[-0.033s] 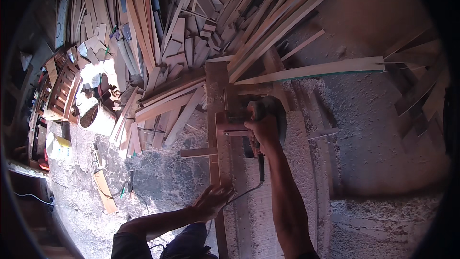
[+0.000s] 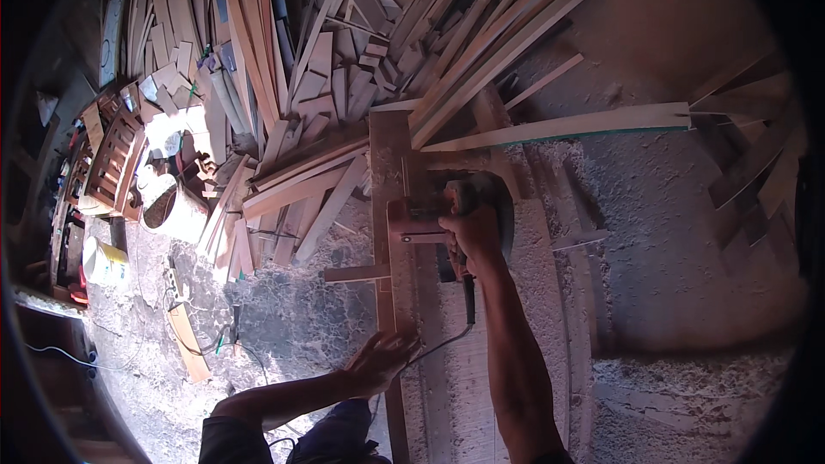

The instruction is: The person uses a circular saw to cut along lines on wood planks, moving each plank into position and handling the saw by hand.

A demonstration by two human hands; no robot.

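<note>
My right hand (image 2: 470,232) grips the handle of a dark power tool (image 2: 490,193), likely a planer, with a reddish front part reaching left over a long wooden board (image 2: 385,288). Lower down, my left hand (image 2: 382,361) is on that board, fingers curled over it near the tool's black cord (image 2: 443,342). The board lies lengthwise on a dusty work surface (image 2: 455,387) covered with pale shavings. A short wooden strip (image 2: 351,273) sticks out sideways to the left beneath it. The underside of the tool is hidden.
Large piles of planks and offcuts (image 2: 326,77) fill the far side. A long pale strip (image 2: 559,127) crosses beyond the tool. Leftward are a white bucket (image 2: 168,215), a smaller tub (image 2: 107,262), a slatted wooden piece (image 2: 116,159) and a loose board (image 2: 187,344). More boards (image 2: 748,189) lie at right.
</note>
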